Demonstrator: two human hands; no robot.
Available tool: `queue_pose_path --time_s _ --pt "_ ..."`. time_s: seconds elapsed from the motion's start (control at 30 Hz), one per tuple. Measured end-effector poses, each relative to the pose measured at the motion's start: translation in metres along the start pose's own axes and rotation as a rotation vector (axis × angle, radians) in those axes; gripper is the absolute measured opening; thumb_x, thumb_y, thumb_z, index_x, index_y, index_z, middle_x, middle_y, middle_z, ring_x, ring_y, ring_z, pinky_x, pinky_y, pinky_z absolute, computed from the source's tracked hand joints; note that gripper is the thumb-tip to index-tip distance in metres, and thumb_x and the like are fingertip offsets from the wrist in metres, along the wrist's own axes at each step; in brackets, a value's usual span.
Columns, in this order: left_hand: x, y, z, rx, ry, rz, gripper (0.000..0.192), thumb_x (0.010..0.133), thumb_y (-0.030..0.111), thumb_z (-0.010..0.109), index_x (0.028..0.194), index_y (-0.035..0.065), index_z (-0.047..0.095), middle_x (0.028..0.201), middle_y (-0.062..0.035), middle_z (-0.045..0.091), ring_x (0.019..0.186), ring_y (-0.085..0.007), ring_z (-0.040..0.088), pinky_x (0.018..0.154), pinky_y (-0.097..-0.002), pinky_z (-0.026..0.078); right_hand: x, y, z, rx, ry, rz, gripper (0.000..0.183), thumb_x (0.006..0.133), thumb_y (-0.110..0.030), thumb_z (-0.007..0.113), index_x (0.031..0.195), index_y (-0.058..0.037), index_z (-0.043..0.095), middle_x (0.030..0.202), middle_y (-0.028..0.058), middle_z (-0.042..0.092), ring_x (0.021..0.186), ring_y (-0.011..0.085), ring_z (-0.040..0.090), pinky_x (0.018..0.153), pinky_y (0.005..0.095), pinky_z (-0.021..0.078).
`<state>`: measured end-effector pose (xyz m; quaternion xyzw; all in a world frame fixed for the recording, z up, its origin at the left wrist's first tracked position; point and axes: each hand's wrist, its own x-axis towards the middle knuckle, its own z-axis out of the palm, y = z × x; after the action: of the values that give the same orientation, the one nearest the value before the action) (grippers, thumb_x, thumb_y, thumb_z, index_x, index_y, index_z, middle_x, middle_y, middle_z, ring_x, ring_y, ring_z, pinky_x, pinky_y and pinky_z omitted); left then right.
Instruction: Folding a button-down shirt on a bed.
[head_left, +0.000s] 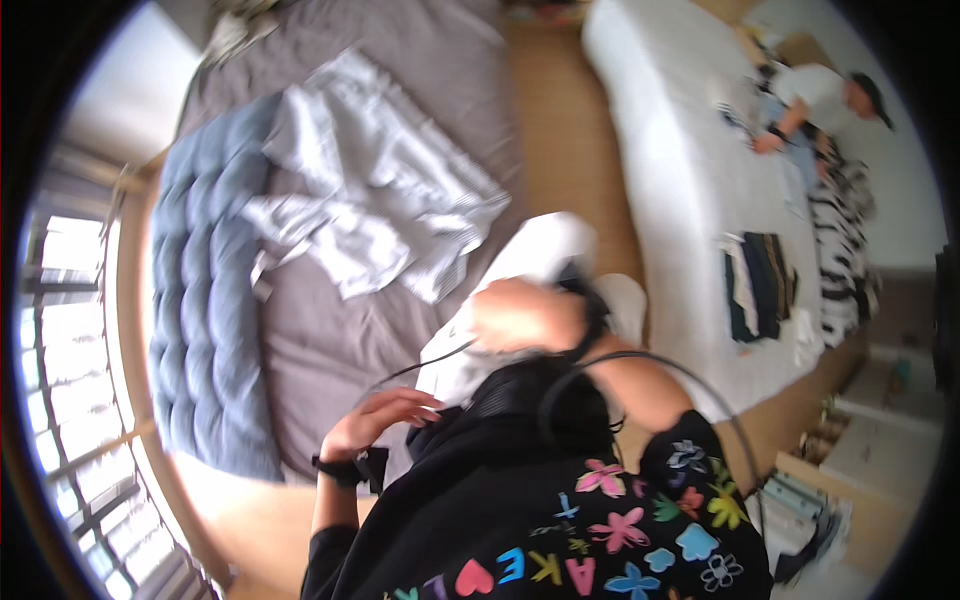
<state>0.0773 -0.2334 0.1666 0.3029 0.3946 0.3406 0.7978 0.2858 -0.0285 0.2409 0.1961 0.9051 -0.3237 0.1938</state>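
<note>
My left hand (386, 416) is beside the black shirt (517, 517) I wear, fingers extended and no object seen in them. Blurred by motion, my right hand (521, 315) is above my white trousers (540, 244); whether its fingers hold anything is hidden. A thin dark cable (420, 365) runs between the two hands. Past them on the bed's grey-brown sheet (337, 360) lies a pale striped garment (382, 180), spread out and wrinkled, with a white strap (281, 260) at its left edge. Neither hand touches the garment.
A tufted blue-grey cushion (210, 300) lies along the bed's left side. Across a strip of wooden floor (566, 127), a white-covered bed (667, 195) bears folded dark clothes (761, 285). Another person (814, 94) handles clothing there. A cable loop (675, 364) crosses my right arm.
</note>
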Motion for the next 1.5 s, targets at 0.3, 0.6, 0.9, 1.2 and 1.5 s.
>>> queue_pose_path --time_s 0.3,0.6,0.9,1.2,1.5 --pt "0.07 -0.039 -0.049 0.82 0.958 -0.008 0.023 0.088 0.024 0.059 0.097 0.0029 0.063 0.087 -0.0158 0.068 0.084 -0.0314 0.065 0.072 -0.0365 0.05 -0.101 0.024 0.004 0.19 -0.162 0.279 0.026 0.082 -0.027 0.06 0.073 -0.0028 0.066 0.067 0.0164 0.063 0.068 0.0336 0.063 0.063 0.0406 0.0488" --pt "0.182 -0.046 -0.05 1.224 0.843 0.508 0.024 0.078 0.014 0.067 0.1 0.0057 0.061 0.094 -0.0119 0.06 0.089 -0.0312 0.057 0.078 -0.038 0.048 0.037 0.085 0.071 0.233 0.783 0.229 0.032 0.082 -0.027 0.068 0.101 -0.0024 0.061 0.094 0.0126 0.063 0.083 0.0308 0.063 0.073 0.0377 0.0501" --pt "0.181 -0.068 -0.059 1.548 0.825 0.349 0.022 0.078 0.018 0.064 0.099 0.0106 0.062 0.101 -0.0056 0.056 0.099 -0.0254 0.051 0.085 -0.0374 0.041 0.119 0.127 0.091 -0.03 0.813 0.363 0.013 0.084 -0.004 0.051 0.092 -0.006 0.061 0.099 0.012 0.058 0.085 0.0327 0.062 0.073 0.0432 0.0509" --pt "0.143 -0.066 -0.064 1.146 0.886 0.422 0.009 0.082 0.009 0.061 0.088 0.0046 0.065 0.08 -0.0096 0.062 0.073 -0.0288 0.061 0.067 -0.0372 0.049 0.1 0.145 0.081 -0.288 0.274 0.365 0.02 0.083 -0.021 0.059 0.094 -0.0067 0.067 0.105 0.0144 0.062 0.102 0.0325 0.057 0.089 0.0455 0.0434" --pt "0.111 -0.078 -0.173 0.106 1.357 0.34 0.036 0.092 0.023 0.06 0.113 -0.0053 0.055 0.096 -0.0095 0.066 0.082 -0.0151 0.061 0.072 -0.0271 0.049 0.111 0.16 0.074 -0.116 0.157 0.409 0.025 0.081 -0.026 0.061 0.096 -0.0072 0.069 0.098 0.0167 0.068 0.098 0.0339 0.063 0.087 0.0458 0.0468"
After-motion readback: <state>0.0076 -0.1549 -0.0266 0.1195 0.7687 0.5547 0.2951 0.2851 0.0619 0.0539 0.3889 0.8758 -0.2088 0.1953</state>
